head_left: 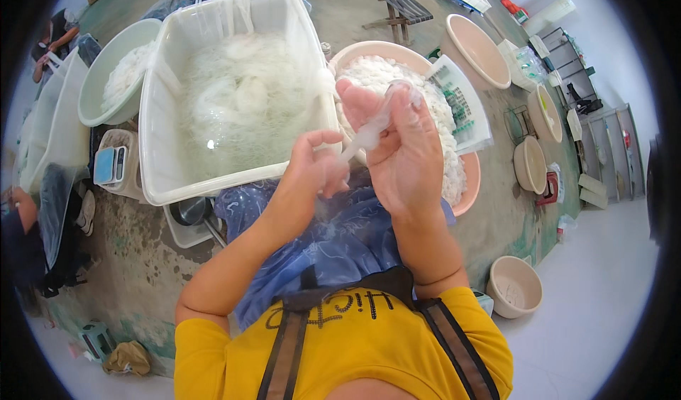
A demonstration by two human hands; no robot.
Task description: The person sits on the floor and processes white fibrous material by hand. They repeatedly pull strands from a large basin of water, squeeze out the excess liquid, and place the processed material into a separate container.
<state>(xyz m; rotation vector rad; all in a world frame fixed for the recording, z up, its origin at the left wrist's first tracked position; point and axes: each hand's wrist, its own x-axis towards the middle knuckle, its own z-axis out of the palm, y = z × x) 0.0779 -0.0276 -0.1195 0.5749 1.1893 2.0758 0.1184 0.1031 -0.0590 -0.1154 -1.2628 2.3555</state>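
Stained gray-green floor (135,251), carrying tubs and basins. White rectangular tub (162,116), standing left of center, holding cloudy water and pale fibers (245,102). Peach round basin (383,48), standing right of the tub, holding heaped white fluff. Yellow shirt (347,354), bearing black lettering (340,311) across the chest; other print too small to read. Hands, both rising before the blue apron (319,247): right hand (404,148) opening upward, palm showing, digits spreading; left hand (319,166) curling, pinching one end of a translucent white strand (369,136). Strand stretching between both hands, draping over the right.
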